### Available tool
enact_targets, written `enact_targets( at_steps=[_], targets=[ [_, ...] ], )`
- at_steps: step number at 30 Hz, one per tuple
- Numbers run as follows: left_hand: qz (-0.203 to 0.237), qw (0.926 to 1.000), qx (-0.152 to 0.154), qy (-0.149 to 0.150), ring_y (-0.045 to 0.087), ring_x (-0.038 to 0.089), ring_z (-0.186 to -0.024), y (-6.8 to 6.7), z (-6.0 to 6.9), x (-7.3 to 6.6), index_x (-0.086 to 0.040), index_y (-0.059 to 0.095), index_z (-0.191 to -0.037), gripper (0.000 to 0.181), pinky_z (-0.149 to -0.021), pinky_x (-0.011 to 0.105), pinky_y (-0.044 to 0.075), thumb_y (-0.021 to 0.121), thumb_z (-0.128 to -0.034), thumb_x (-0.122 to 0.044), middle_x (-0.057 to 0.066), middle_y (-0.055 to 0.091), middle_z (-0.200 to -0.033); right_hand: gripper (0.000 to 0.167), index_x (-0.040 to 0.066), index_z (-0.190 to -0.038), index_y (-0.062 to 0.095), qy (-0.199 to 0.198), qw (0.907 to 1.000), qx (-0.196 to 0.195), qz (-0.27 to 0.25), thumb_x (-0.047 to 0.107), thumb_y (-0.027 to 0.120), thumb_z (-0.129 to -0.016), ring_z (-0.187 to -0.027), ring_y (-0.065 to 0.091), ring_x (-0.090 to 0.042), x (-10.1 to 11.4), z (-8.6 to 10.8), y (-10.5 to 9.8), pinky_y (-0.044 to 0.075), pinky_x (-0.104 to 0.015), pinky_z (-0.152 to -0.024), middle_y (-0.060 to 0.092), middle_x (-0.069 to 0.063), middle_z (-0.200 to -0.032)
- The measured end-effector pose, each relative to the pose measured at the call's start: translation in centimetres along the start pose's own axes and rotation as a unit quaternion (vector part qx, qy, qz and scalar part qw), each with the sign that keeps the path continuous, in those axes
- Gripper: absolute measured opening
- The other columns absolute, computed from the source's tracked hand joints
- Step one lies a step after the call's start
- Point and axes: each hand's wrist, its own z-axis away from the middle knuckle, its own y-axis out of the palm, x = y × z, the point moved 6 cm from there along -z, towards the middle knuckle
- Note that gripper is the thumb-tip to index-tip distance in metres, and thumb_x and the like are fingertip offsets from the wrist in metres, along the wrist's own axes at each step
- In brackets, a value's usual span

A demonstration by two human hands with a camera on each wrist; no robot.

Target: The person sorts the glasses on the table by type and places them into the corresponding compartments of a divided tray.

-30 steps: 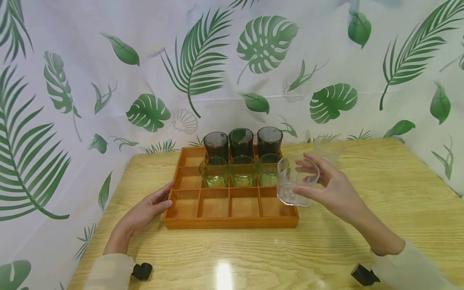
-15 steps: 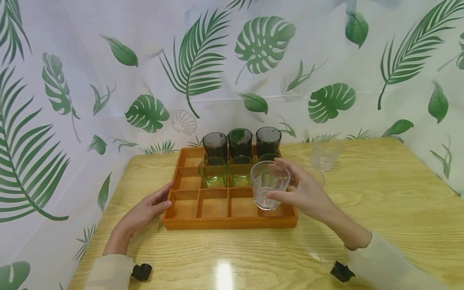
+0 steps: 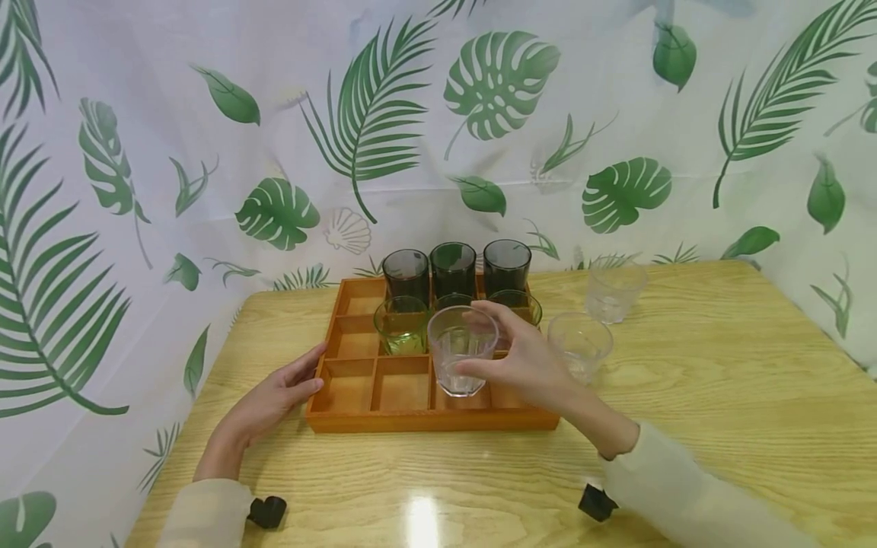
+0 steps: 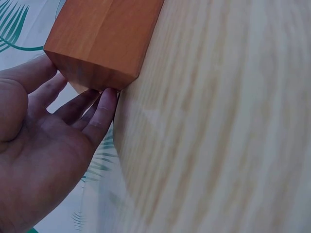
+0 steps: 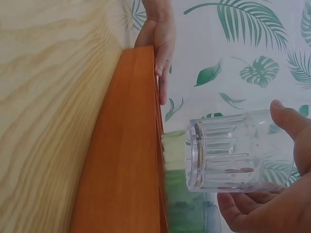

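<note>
My right hand [image 3: 521, 354] holds a clear glass [image 3: 462, 346] upright above the wooden tray [image 3: 438, 421], over its front row of compartments. In the right wrist view, thumb and fingers grip opposite sides of the glass. With its fingers touching the tray's left end, my left hand [image 3: 274, 399] rests there; the left wrist view shows its fingertips against that end face. Three dark grey glasses [image 3: 406, 268] stand in the back row. Green glasses [image 3: 397, 335] stand in the middle row, partly hidden by the held glass and right hand.
Two more clear glasses stand on the wood-grain table [image 3: 740, 380] right of the tray: a nearer glass [image 3: 582, 339], partly behind the right hand, and a farther glass [image 3: 614, 293]. A leaf-print cloth [image 3: 411, 114] hangs behind the table.
My right hand has carried the clear glass leftward, from the tray's right edge to above its front row. The left hand and tray stay put.
</note>
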Motion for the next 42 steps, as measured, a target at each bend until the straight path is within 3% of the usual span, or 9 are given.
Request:
enact_targets(
  at_steps=[3, 15, 18, 24, 34, 42],
  targets=[
    [0.0, 1.0, 0.0, 0.001, 0.005, 0.037, -0.157, 0.0, 0.1, -0.1, -0.018, 0.018, -0.167, 0.068, -0.123, 0.055, 0.013, 0.054, -0.1099, -0.026, 0.013, 0.008, -0.172, 0.088, 0.007, -0.154, 0.044, 0.006, 0.9999, 0.008, -0.008, 0.028, 0.09, -0.082, -0.123, 0.061, -0.028, 0.1, -0.4, 1.0, 0.054, -0.038, -0.092, 0.06, -0.006, -0.144],
    [-0.004, 1.0, 0.002, -0.001, 0.005, 0.038, -0.157, 0.1, 0.2, -0.3, -0.016, 0.017, -0.168, 0.068, -0.123, 0.055, 0.013, 0.052, -0.1106, -0.025, 0.014, 0.008, -0.172, 0.087, 0.007, -0.154, 0.044, -0.001, 0.9994, 0.017, -0.031, 0.024, 0.091, -0.082, -0.091, 0.058, -0.025, 1.0, -1.8, 4.5, 0.053, -0.033, -0.078, 0.061, -0.009, -0.141],
    [-0.001, 1.0, 0.002, -0.003, 0.004, 0.038, -0.157, 0.1, 0.1, -0.3, -0.016, 0.016, -0.168, 0.067, -0.123, 0.055, 0.013, 0.052, -0.1107, -0.024, 0.014, 0.007, -0.172, 0.089, 0.006, -0.154, 0.043, -0.002, 0.9992, 0.018, -0.037, 0.023, 0.091, -0.082, -0.1, 0.059, -0.027, 1.3, -2.2, 5.4, 0.054, -0.035, -0.082, 0.06, -0.011, -0.142],
    [0.004, 1.0, 0.001, -0.005, 0.004, 0.038, -0.157, 0.1, 0.1, -0.2, -0.015, 0.016, -0.167, 0.067, -0.123, 0.054, 0.012, 0.051, -0.1108, -0.022, 0.014, 0.007, -0.172, 0.089, 0.003, -0.153, 0.042, -0.005, 0.9984, 0.021, -0.052, 0.02, 0.092, -0.081, -0.132, 0.054, -0.027, 1.5, -2.7, 7.0, 0.051, -0.044, -0.103, 0.057, -0.013, -0.146],
    [0.008, 0.9999, 0.003, -0.007, 0.004, 0.038, -0.157, 0.2, 0.1, -0.1, -0.016, 0.016, -0.168, 0.067, -0.123, 0.056, 0.012, 0.051, -0.1109, -0.023, 0.014, 0.006, -0.172, 0.089, 0.001, -0.153, 0.041, -0.002, 0.9975, 0.028, -0.065, 0.012, 0.091, -0.081, -0.123, 0.059, -0.034, 1.2, -2.8, 8.3, 0.056, -0.043, -0.097, 0.055, -0.017, -0.143],
    [0.013, 0.9999, 0.004, -0.004, 0.004, 0.037, -0.157, 0.1, 0.1, 0.0, -0.016, 0.016, -0.168, 0.067, -0.123, 0.053, 0.013, 0.051, -0.111, -0.022, 0.013, 0.007, -0.172, 0.092, -0.002, -0.153, 0.041, 0.008, 0.9991, 0.02, -0.038, 0.015, 0.093, -0.079, -0.119, 0.059, -0.032, 0.2, -2.3, 8.6, 0.056, -0.044, -0.097, 0.054, -0.017, -0.142]
  ],
)
